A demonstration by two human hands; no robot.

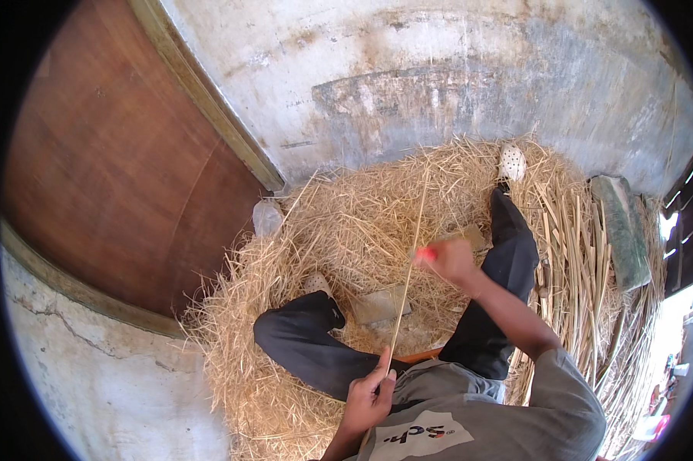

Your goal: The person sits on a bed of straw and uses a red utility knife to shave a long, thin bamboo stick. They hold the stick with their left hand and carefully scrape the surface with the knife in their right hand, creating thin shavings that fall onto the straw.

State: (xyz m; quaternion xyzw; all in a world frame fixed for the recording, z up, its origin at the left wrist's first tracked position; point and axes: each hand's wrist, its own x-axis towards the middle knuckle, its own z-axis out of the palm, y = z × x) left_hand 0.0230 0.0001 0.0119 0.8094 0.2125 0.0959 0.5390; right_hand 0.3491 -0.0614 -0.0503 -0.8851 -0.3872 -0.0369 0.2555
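Observation:
A long, thin pale strip [405, 290], like split bamboo or cane, slants up and away from my lap over the straw. Its near end is pinched between the thumb and finger of my left hand [371, 398], close to my waist. My right hand [452, 265] is closed round a small red object [426, 253], which meets the strip about halfway along. Blur and my fingers hide the rest of that object, so its kind is unclear.
Straw-like shavings [362, 223] cover the ground around my bent legs. Long split strips [565, 261] lie in a bundle at right, beside a greenish slab [623, 234]. A flat block [381, 305] sits between my legs. A brown door [131, 154] and a stained wall [454, 84] stand beyond.

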